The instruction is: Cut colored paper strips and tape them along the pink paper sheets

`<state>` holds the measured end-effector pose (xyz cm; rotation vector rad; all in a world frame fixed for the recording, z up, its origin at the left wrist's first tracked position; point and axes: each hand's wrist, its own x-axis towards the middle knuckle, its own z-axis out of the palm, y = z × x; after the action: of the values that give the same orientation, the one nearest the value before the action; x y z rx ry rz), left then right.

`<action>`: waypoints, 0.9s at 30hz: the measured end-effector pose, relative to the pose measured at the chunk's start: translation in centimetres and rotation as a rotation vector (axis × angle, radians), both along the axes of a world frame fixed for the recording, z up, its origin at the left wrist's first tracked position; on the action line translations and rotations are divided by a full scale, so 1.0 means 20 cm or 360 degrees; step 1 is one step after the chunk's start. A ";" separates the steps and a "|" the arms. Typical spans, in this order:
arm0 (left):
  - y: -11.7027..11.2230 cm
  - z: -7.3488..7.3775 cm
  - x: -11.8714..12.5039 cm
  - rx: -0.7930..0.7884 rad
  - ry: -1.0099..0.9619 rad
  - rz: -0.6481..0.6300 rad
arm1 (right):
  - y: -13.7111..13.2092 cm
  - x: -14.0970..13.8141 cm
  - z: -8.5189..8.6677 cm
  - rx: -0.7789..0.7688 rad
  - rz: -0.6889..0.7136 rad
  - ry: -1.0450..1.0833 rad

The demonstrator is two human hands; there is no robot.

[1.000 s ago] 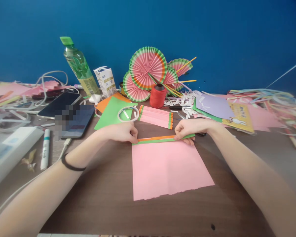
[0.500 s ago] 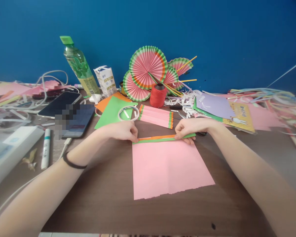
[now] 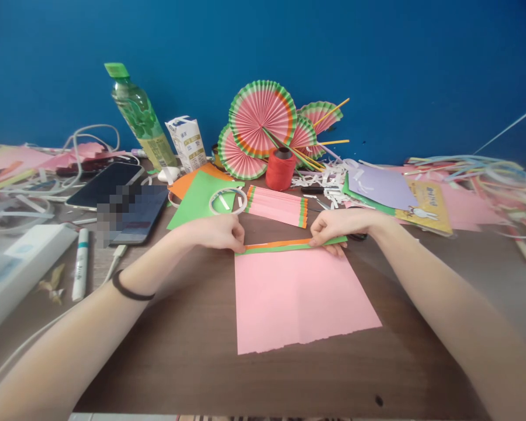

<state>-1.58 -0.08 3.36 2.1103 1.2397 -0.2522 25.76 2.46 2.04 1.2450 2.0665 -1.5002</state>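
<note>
A sheet of pink paper (image 3: 300,301) lies flat on the brown table, its near edge torn and ragged. Along its far edge runs a green paper strip (image 3: 280,248), with an orange strip (image 3: 278,243) showing just behind it. My left hand (image 3: 224,233) is closed, its fingertips pinching the left end of the green strip. Toward the other end, my right hand (image 3: 333,229) pinches the strip between thumb and finger, other fingers lying beneath on the paper. The strip's right tip sticks out past this hand. A pleated pink paper piece (image 3: 277,207) with green and orange ends lies just beyond.
Behind stand watermelon-coloured paper fans (image 3: 263,120), a red thread spool (image 3: 281,169), a green bottle (image 3: 141,117) and a carton (image 3: 186,143). A tape roll (image 3: 244,202) rests on green paper (image 3: 193,202). Phones (image 3: 144,213) and a marker (image 3: 81,266) lie left, purple paper (image 3: 383,187) right.
Almost nothing differs. Both hands keep their pinch on the strip, and the whole view has shifted very slightly.
</note>
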 end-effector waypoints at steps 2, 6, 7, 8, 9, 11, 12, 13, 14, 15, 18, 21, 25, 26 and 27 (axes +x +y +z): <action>0.00 0.00 0.00 0.0001 0.0005 0.0004 | 0.00 0.00 0.00 0.0002 0.0006 0.0004; -0.01 0.00 0.01 0.0009 0.0001 0.0015 | 0.00 0.00 0.00 0.0001 0.0004 0.0019; -0.01 0.00 0.00 0.0011 0.0002 0.0019 | 0.00 0.00 0.00 -0.0004 0.0006 0.0024; 0.00 0.00 0.00 0.0012 0.0002 0.0021 | 0.00 0.00 0.00 -0.0008 0.0008 0.0030; 0.00 0.00 0.00 0.0015 -0.0002 0.0021 | 0.00 0.00 0.00 -0.0010 0.0007 0.0031; 0.00 -0.01 0.00 0.0018 -0.0005 0.0019 | 0.00 0.00 0.00 -0.0010 -0.0001 0.0024; 0.00 -0.01 0.00 0.0023 -0.0003 0.0019 | 0.00 0.00 0.00 -0.0010 -0.0007 0.0020; 0.00 -0.01 0.00 0.0026 0.0000 0.0020 | 0.00 0.00 0.00 -0.0009 -0.0011 0.0017; 0.00 -0.01 0.00 0.0027 0.0006 0.0024 | 0.00 0.00 0.00 -0.0009 -0.0013 0.0016; 0.00 -0.01 0.00 0.0024 0.0012 0.0026 | 0.00 0.00 0.00 -0.0010 -0.0012 0.0017; 0.00 -0.01 0.00 0.0022 0.0006 0.0022 | 0.00 0.00 0.00 -0.0006 -0.0013 0.0017; 0.00 -0.01 0.00 0.0042 0.0003 0.0021 | 0.00 0.00 -0.01 0.0003 -0.0021 0.0003; 0.00 -0.01 0.01 0.0054 0.0030 0.0033 | 0.00 0.00 0.00 -0.0007 -0.0023 0.0000; -0.01 -0.01 0.01 0.0055 0.0032 0.0033 | 0.00 0.00 0.00 -0.0011 -0.0025 0.0002; -0.01 -0.01 0.01 0.0061 0.0038 0.0034 | 0.00 0.00 0.00 -0.0016 -0.0028 0.0004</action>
<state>-1.41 -0.22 3.17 2.1312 1.2895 -0.2464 25.69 2.46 1.98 1.2612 2.0525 -1.5189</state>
